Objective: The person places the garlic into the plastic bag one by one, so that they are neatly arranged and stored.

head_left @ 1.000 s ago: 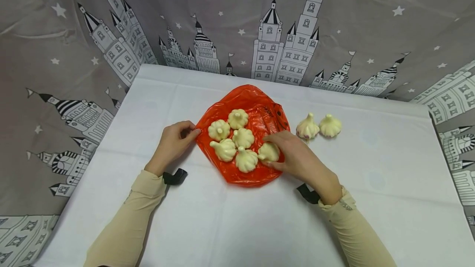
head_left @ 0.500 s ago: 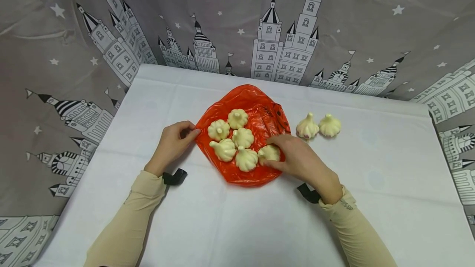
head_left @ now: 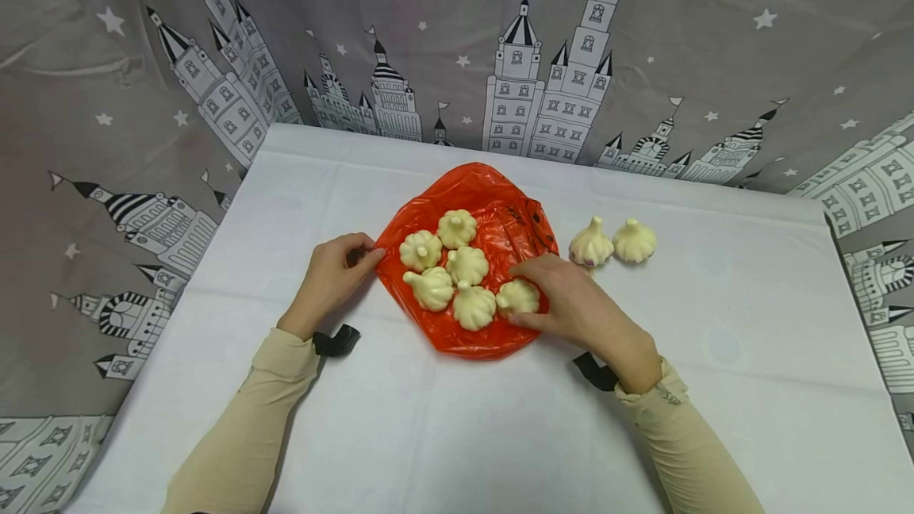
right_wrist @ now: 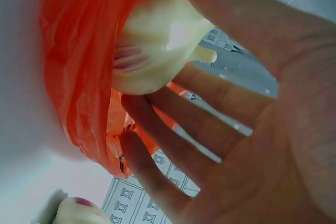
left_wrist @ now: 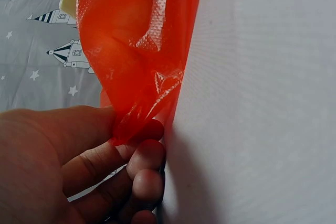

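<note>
A red plastic bag (head_left: 478, 343) lies spread on the table, with several garlic bulbs on it. My left hand (head_left: 333, 276) pinches the bag's left edge; in the left wrist view, its fingers (left_wrist: 149, 156) hold the gathered red plastic (left_wrist: 131, 66). My right hand (head_left: 581, 304) is at the bag's right side, thumb and fingers spread around the rightmost bulb (head_left: 519, 297). The right wrist view has this bulb (right_wrist: 157, 40) between the thumb and the extended fingers of the right hand (right_wrist: 252, 124); the fingertips lie close against it or the bag.
Two garlic bulbs, one purple-tinged (head_left: 591, 243) and one pale (head_left: 635, 242), stand on the white-covered table (head_left: 750, 300) right of the bag. A grey cloth (head_left: 443, 22) printed with castles and stars hangs behind and at the sides.
My right thumb and fingers have spread a little wider around the rightmost bulb, which has barely moved. The left hand and the bag have stayed in place.
</note>
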A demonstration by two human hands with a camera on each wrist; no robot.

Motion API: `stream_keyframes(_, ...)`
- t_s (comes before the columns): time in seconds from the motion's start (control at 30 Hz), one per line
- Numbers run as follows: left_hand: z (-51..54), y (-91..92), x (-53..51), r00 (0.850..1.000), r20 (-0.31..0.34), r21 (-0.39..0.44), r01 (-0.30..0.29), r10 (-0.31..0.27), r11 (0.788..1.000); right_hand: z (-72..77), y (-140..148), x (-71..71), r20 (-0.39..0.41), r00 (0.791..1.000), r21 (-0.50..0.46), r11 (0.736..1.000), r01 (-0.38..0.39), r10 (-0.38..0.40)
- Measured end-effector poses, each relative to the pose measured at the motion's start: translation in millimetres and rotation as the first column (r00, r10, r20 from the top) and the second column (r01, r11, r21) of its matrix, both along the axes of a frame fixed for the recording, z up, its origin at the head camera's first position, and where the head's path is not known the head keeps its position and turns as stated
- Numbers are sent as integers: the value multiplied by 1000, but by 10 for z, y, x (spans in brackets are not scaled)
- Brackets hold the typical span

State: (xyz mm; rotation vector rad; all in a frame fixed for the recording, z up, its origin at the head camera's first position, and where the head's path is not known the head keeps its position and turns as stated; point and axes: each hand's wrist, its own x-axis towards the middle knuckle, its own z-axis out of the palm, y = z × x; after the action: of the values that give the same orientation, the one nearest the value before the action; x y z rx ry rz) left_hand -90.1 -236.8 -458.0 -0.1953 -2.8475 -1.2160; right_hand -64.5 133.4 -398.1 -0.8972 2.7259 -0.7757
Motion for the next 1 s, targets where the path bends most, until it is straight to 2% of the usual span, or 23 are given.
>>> stream_keyframes(0.1,2,2,1,1000,5,0,-1,1,1000,0,12,-1,17,999,-8,999,-44,44)
stream_keyframes(0.17,1,2,-1,1000,10,-1,-3,3,1000,-4,13,4,9,999,-1,999,-45,45)
stream_keyframes(0.4,5,-3,-9,1000,17,1,-3,3,1000,-27,-34,17,-42,995,53,994,95,-92)
stream_keyframes(0.63,1,-10,-3,1000,15,1,-2,2,1000,-14,-49,31,-30,995,46,994,97,-96)
stream_keyframes(0.73,-1,-12,-1,1000,17,1,-2,2,1000,6,-30,25,-6,997,36,997,74,-74)
stream_keyframes(0.93,-4,-11,-1,1000,23,0,-5,5,1000,4,18,-2,33,998,-41,998,-54,56)
stream_keyframes(1.0,-1,-11,0,1000,24,1,-5,5,1000,-11,26,1,39,997,-47,996,-71,73)
